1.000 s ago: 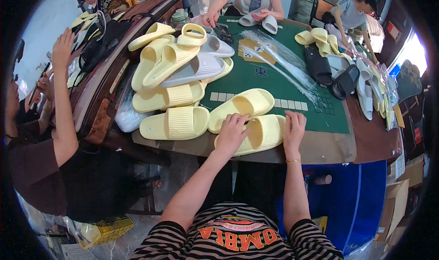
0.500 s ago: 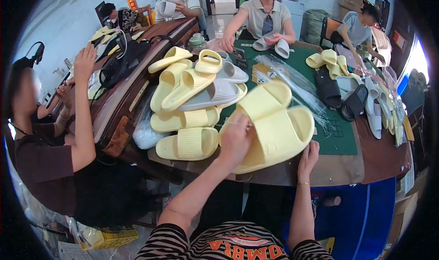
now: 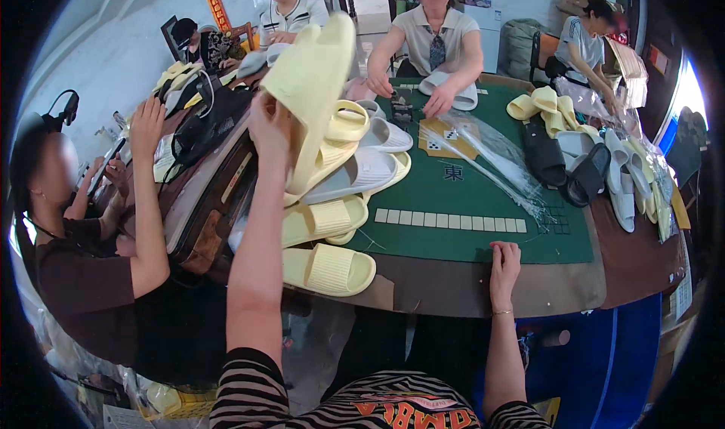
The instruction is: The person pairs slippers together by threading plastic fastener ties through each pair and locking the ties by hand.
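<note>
Up at the left, over the slipper pile, my left hand [image 3: 270,131] grips a pair of pale yellow slippers [image 3: 313,74] with their soles turned toward the right. The lower pair edge overlaps the pile, so I cannot tell whether it touches. Beneath lie several yellow slippers [image 3: 332,269] and grey slippers [image 3: 355,176], partly covered by my left forearm. My right hand [image 3: 504,270] rests at the near edge of the green mat [image 3: 430,240], its fingers loosely curled with nothing visible in them.
Clear plastic bags [image 3: 491,165] lie mid-table beside a cardboard piece [image 3: 438,148]. Black slippers [image 3: 586,174] and other slippers cover the right side. Across the table a co-worker handles a grey slipper [image 3: 462,97]. Another person [image 3: 83,263] sits close at my left.
My left hand has carried the yellow slippers up and leftward over the pile, uncovering the mat. My right hand, formerly beside them, stays near the table edge.
</note>
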`<state>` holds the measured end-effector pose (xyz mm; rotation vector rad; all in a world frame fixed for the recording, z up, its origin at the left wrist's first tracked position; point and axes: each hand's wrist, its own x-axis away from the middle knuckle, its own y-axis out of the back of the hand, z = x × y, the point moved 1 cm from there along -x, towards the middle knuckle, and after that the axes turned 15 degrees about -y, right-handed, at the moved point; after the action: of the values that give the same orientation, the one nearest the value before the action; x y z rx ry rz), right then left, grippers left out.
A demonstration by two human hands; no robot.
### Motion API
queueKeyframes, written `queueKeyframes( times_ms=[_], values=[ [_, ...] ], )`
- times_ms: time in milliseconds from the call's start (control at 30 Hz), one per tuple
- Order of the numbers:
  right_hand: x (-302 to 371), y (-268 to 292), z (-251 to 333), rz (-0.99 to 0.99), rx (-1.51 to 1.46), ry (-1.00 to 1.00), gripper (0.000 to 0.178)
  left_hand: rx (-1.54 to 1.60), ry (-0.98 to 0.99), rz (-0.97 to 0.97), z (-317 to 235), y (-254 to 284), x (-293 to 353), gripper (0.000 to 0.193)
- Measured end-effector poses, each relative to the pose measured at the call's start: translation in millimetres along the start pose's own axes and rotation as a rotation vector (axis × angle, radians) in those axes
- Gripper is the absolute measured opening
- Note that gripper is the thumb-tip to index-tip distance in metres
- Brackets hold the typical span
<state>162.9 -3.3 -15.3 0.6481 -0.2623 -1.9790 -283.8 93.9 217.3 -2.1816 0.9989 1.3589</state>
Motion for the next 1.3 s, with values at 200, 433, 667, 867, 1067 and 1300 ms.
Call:
queueKeyframes(
  times_ms=[200,433,667,867,1067,1300],
  values=[
    [-1,4,-5,0.01,0.017,-0.059,0.011,-0.601,-0.222,0.078,-6,30,22,0.018],
    [-5,3,-6,0.043,0.038,-0.059,0.011,-0.43,-0.001,0.147,-61,104,137,0.021],
    [-5,0,-4,0.067,0.021,-0.087,0.013,-0.432,0.172,0.593,-72,151,203,0.013],
    [-4,1,-6,0.044,0.012,-0.103,0.014,-0.495,0.107,0.557,-54,173,220,0.012],
    [-6,-5,-5,0.087,0.006,-0.107,0.014,-0.435,-0.003,0.619,-40,178,222,0.019],
    [-5,-3,-13,0.064,0.018,-0.074,0.015,-0.325,-0.02,0.752,-28,124,176,0.013]
  ],
)
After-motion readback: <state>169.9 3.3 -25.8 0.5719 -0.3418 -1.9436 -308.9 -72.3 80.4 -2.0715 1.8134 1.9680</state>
